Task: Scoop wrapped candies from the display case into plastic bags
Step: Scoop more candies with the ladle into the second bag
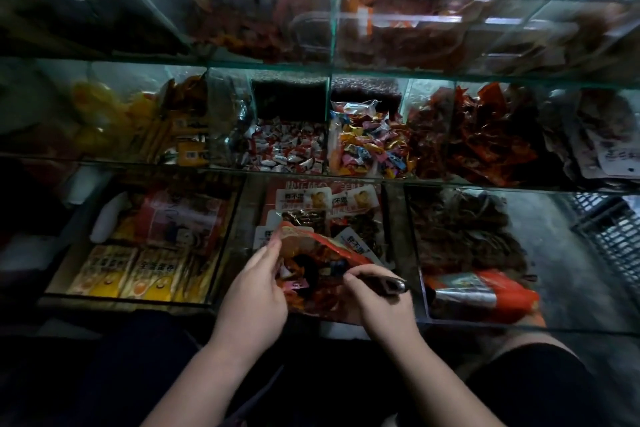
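My left hand [254,291] grips the left rim of a red plastic bag [322,246] and holds its mouth open in front of me. Wrapped candies show inside the bag [294,282]. My right hand [379,302] grips the handle of a dark metal scoop [391,282] whose bowl is down in the bag's mouth. In the glass display case's [311,168] middle row lie red-and-white wrapped candies [287,149] and, to their right, mixed colourful wrapped candies [367,142].
Glass compartments rise in tiers in front of me. Yellow packets [114,274] fill the low left bin, labelled snack packs [322,204] the bin behind the bag, a red packet [481,291] the low right bin. A dark plastic crate [613,229] stands at far right.
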